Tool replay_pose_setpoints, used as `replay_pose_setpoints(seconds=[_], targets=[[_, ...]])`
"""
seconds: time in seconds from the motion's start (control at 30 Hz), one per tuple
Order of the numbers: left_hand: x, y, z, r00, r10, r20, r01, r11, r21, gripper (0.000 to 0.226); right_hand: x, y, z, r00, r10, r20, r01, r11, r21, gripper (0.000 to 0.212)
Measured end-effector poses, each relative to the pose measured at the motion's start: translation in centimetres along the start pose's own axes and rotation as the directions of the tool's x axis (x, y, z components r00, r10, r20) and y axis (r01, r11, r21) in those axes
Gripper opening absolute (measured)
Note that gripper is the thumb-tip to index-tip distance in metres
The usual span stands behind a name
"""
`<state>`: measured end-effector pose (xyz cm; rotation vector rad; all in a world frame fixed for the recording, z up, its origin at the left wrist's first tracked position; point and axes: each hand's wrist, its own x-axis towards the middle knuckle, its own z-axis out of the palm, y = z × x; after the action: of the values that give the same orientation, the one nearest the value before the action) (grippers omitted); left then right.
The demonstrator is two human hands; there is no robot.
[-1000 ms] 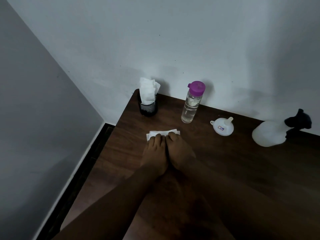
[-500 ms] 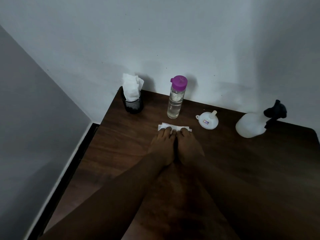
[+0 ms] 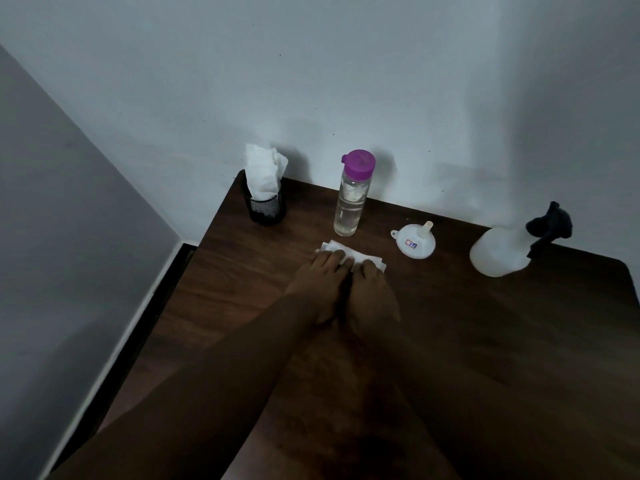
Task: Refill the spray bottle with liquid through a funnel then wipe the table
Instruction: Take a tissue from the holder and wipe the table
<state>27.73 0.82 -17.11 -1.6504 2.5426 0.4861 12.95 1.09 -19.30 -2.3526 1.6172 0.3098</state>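
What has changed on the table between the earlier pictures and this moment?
Both hands, left hand and right hand, press the folded white tissue flat and have slid it rightward along the dark wooden table, from in front of the black mesh tissue holder to in front of the clear purple-capped bottle. Bottle, white plastic funnel and white spray bottle stayed put.

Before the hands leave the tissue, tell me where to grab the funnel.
Take the funnel by its spout, from above. It rests mouth-down on the table, so the narrow spout sticks up, tilted a little right, and gives fingers something to pinch; the wide rim lies flat against the wood.
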Motion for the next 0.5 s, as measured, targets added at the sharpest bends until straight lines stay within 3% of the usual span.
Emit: replay_pose_setpoints(seconds=[0.17, 0.4, 0.5], targets=[[-0.1, -1.6, -0.7, 0.998, -0.059, -0.006, 0.059, 0.998, 0.01, 0.082, 1.9, -1.4, -1.1, 0.997, -0.073, -0.001, 0.073, 0.997, -0.032, 0.089], [-3.1, -4.2, -0.2, 0.979, -0.183, -0.085, 0.18, 0.983, -0.042, 0.067, 2.9, -4.8, -2.1, 0.963, -0.252, -0.093, 0.239, 0.962, -0.134, 0.064], [-4.9, -4.6, 0.4, 0.966, -0.23, -0.115, 0.228, 0.973, -0.037, 0.066, 2.6, -6.0, -1.8, 0.956, -0.267, -0.12, 0.256, 0.962, -0.099, 0.059]])
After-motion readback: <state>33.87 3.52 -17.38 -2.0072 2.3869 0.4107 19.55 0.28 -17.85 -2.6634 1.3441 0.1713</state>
